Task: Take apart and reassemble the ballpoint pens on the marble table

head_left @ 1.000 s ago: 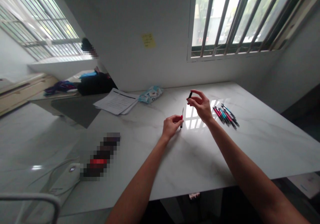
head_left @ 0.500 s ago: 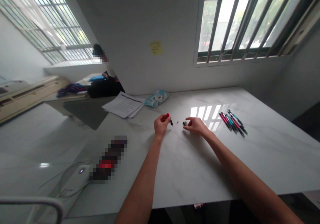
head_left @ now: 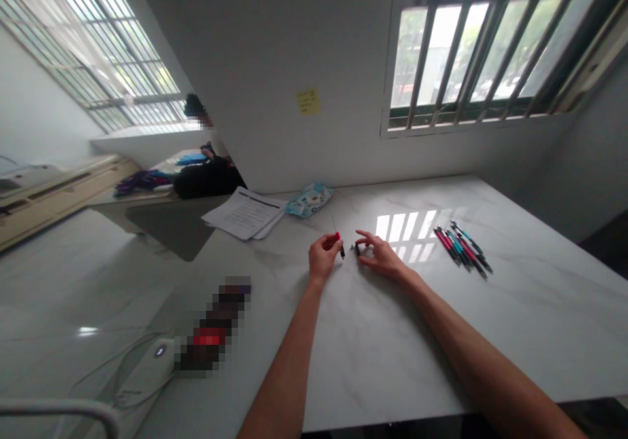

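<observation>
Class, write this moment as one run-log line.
left hand: holds red-and-black pen piece | right hand: at small black cylinder | slim multicoloured pens: rightward on white marbled tabletop

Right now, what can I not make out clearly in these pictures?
All in the head view:
Pen part: partly covered by left fingers.
Black piece: partly covered by right fingers.
Grey bit: too small to identify.
Note, papers: writing too small to read.
Blocky thing: pixelation hides what it is.
Right window: cut off by the top edge.

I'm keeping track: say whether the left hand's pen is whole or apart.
Apart: a thin bare rod sticks out of the red-and-black piece in the left hand.
</observation>
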Demonstrator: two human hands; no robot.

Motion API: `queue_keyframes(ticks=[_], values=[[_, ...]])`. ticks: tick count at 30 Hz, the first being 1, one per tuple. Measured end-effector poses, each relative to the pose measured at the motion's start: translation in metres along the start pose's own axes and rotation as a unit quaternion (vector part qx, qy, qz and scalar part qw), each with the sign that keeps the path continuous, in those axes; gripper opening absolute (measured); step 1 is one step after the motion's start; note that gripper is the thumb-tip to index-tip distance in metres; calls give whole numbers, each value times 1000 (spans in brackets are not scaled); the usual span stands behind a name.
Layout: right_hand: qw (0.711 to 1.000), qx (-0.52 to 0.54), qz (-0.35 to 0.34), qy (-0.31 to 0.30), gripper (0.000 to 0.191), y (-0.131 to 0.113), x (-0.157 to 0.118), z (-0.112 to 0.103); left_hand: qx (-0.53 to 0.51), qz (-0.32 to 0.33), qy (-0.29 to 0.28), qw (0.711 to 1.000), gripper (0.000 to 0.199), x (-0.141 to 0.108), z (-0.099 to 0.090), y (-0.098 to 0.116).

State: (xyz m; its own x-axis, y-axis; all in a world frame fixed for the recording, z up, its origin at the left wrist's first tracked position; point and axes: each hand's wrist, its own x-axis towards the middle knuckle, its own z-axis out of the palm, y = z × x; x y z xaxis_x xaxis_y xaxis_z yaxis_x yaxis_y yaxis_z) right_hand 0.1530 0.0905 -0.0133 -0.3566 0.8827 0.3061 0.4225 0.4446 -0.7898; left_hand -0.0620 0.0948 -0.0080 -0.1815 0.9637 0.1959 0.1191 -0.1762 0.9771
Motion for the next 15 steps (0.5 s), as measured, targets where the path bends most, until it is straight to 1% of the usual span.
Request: queue_keyframes(ticks=[4, 8, 10, 13, 15], values=[[1000, -22, 4, -8, 87, -7, 2, 4, 14, -4, -7, 1000, 31, -1, 1, 0], [1000, -13, 5, -12, 86, -6, 1, 4, 10, -11, -17, 1000, 33, -1, 2, 0], [1000, 5, -1, 8, 76, -6, 2, 4, 13, -13, -27, 999, 34, -3, 3, 1], [996, 42, 0, 80, 45, -9, 5, 2, 23, -3, -50, 998, 33, -7, 7, 7], [990, 70, 7, 121, 35, -14, 6, 2, 39, 14, -75, 996, 29, -13, 12, 13]])
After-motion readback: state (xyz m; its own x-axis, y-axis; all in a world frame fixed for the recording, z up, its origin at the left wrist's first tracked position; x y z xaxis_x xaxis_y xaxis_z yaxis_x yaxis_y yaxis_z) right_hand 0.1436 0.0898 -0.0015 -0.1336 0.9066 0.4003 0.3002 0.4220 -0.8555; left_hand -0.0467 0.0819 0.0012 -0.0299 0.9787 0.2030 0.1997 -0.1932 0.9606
